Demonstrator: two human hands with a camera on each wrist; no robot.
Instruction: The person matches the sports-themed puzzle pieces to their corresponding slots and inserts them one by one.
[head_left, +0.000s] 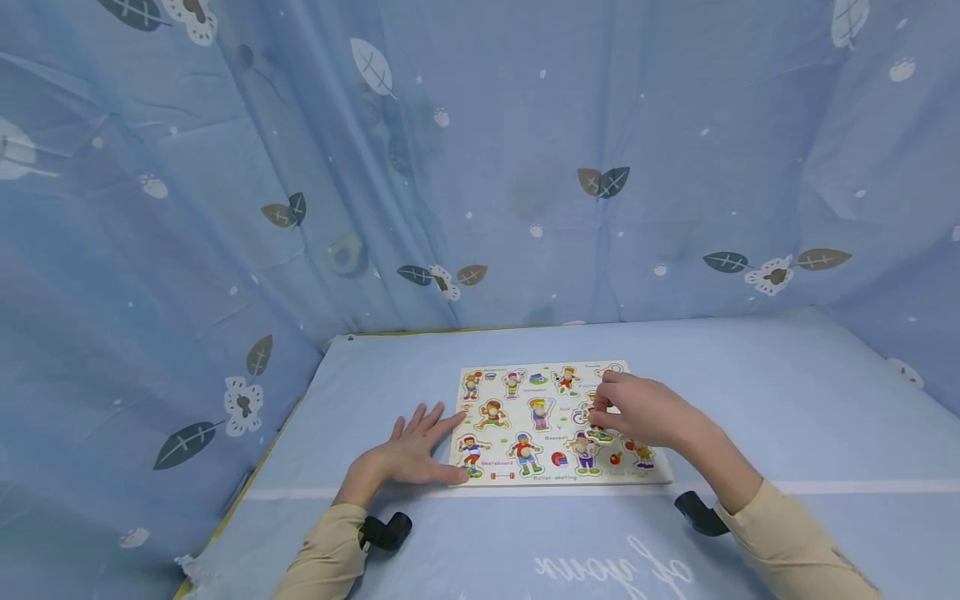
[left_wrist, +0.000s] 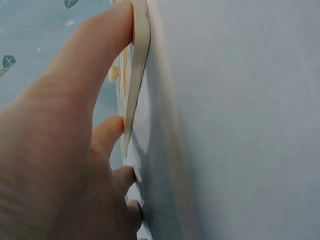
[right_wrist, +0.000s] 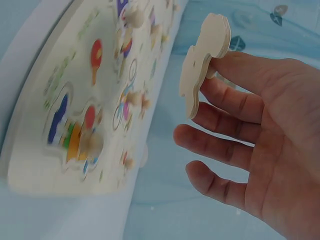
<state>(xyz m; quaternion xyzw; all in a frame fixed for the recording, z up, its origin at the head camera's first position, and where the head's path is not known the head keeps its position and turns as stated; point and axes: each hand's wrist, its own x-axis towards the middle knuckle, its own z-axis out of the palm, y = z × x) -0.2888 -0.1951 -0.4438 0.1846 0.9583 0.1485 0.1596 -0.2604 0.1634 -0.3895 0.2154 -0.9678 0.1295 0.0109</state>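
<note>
A wooden knob puzzle board (head_left: pixel 660 477) with painted sporting figures lies on the table. My left hand (head_left: pixel 408 452) rests at its left side with fingers spread. In the left wrist view, the thumb (left_wrist: pixel 107 30) and index fingertip touch the board's edge, while the other fingers lie beyond it. Above the right part of the board, my right hand (head_left: pixel 651 410) pinches a puzzle piece (right_wrist: pixel 204 60) between thumb and fingers. The piece's plain wooden back faces the right wrist camera, apart from the board. Several knobbed figures sit on the board, including a table-tennis player (right_wrist: pixel 77 140).
A pale blue cloth (head_left: pixel 787 400) with a white stripe covers the table. Blue patterned curtains (head_left: pixel 510 167) hang behind and at the left. Each wrist wears a black camera, one at the left (head_left: pixel 387 531) and one at the right (head_left: pixel 701 513).
</note>
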